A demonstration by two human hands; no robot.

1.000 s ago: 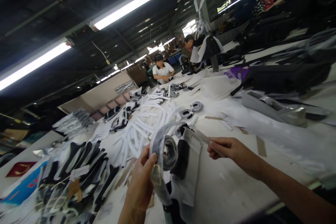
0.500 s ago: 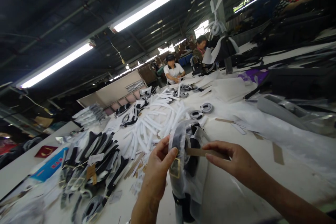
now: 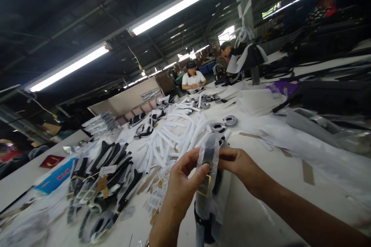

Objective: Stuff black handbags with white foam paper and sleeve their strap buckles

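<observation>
A black strap (image 3: 207,156) wrapped in whitish, see-through film hangs upright in front of me, with a gold rectangular buckle (image 3: 204,186) on it. My left hand (image 3: 185,177) grips it, the thumb pressing its face just above the buckle. From the other side, my right hand (image 3: 236,162) reaches in behind the strap. Its fingers are drawn together, but their tips are hidden, so what they hold does not show. Below, more wrapped black strap (image 3: 207,229) hangs down near the table.
Left of my hands lies a pile of wrapped black straps (image 3: 107,177) with tags. White foam tubes (image 3: 174,131) spread across the middle of the table, near coiled grey straps (image 3: 230,120). A brown card strip (image 3: 307,172) lies at right. A person (image 3: 193,79) sits across the table.
My right hand has moved left and in behind the strap. The brown card strip it held is now out of sight. My left hand keeps its grip, slightly further right in view.
</observation>
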